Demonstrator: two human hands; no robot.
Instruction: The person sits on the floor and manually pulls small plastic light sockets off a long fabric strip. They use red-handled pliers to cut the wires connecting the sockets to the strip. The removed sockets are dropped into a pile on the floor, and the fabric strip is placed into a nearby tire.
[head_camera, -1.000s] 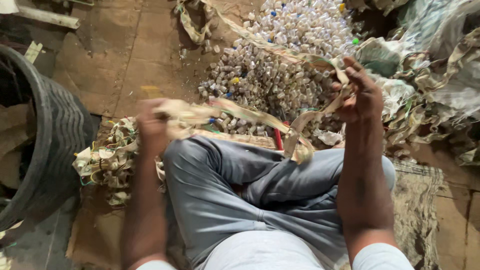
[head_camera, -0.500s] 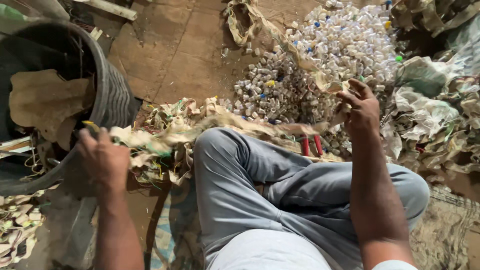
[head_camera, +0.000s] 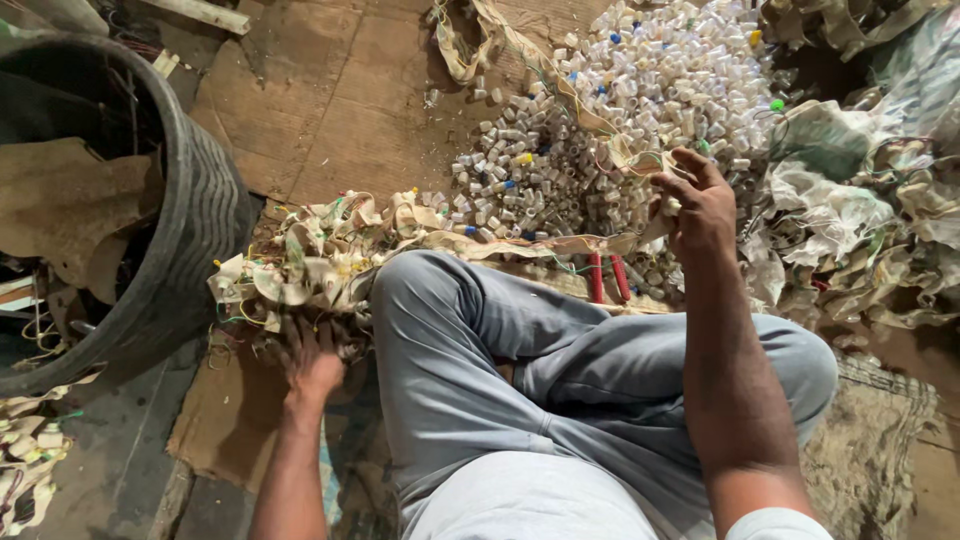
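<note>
The right hand (head_camera: 700, 205) pinched a long frayed beige fabric strip (head_camera: 520, 243) over the pile of small white plastic caps (head_camera: 620, 110). The left hand (head_camera: 312, 362), fingers spread open, pressed on the strip's bunched end, left of that pile.

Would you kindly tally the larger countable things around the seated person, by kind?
Hands: 2, the left hand on a heap of cloth strip, the right hand gripping the strip
Black tub: 1
Red tool handles: 2
Total: 5

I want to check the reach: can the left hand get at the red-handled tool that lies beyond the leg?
Probably not directly: the left hand rests on the strip bundle, and the raised knee lies between it and the red-handled tool.
</note>
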